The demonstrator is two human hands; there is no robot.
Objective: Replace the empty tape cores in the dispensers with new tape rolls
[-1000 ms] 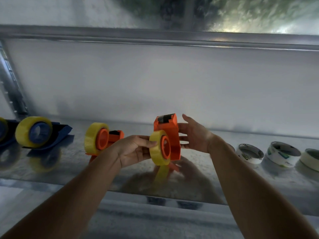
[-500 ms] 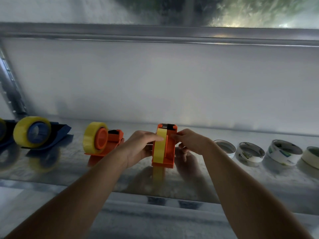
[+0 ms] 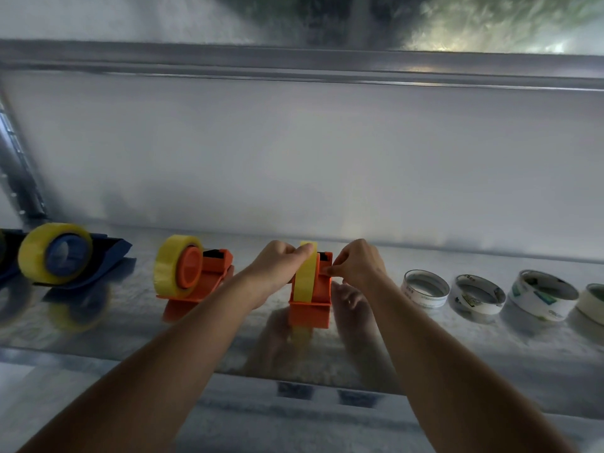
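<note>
Shiny, reflective metal shelf surface [image 3: 457,351]. Pale grey back panel [image 3: 294,158] behind it. Horizontal metal rail [image 3: 294,65] above panel. Perforated metal upright [image 3: 19,178] at left. Blurred green foliage [image 3: 490,18] top right.

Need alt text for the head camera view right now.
Both hands, left and right, grip an orange tape dispenser with a yellow roll on a metal shelf. Two loaded dispensers stand left; empty cores lie right.
</note>
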